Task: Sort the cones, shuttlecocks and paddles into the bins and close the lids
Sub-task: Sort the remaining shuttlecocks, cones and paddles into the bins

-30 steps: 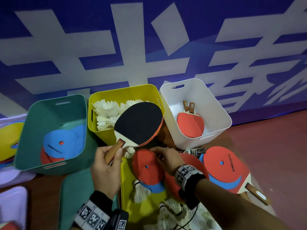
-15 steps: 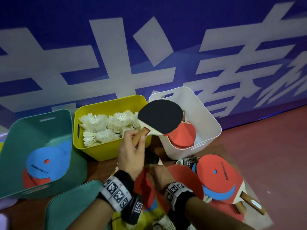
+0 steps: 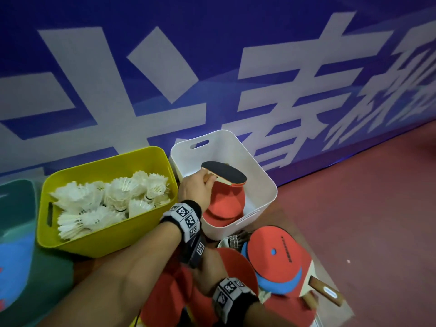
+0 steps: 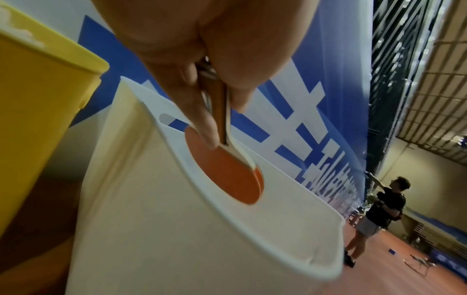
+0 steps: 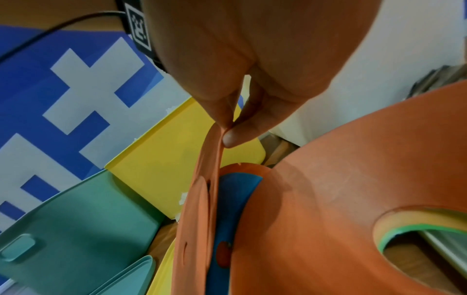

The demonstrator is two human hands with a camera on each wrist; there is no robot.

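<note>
My left hand (image 3: 205,180) grips a black-faced paddle (image 3: 224,173) by its wooden handle, blade tilted down inside the white bin (image 3: 270,185), above red paddles (image 3: 224,204) lying there. The left wrist view shows the left hand (image 4: 222,119) curled round the handle, the paddle's red face (image 4: 227,171) behind the white bin's (image 4: 202,229) rim. My right hand (image 3: 210,272), partly under my left forearm, pinches the edge of a red flat cone (image 5: 202,199) between thumb and fingertips (image 5: 228,137). A blue cone (image 5: 235,199) lies behind it. Shuttlecocks (image 3: 113,199) fill the yellow bin (image 3: 106,239).
A green bin (image 3: 18,232) with a blue cone stands at the far left. More red cones (image 3: 276,251), a blue cone (image 3: 280,284) and a paddle handle (image 3: 326,291) lie at the lower right. A yellow lid (image 5: 182,149) and a green lid (image 5: 76,219) lie on the floor. A person (image 4: 379,215) stands far off.
My left hand has carried the black paddle from above the yellow bin rightward and down into the white bin. My right hand has stayed on the red cone in the pile.
</note>
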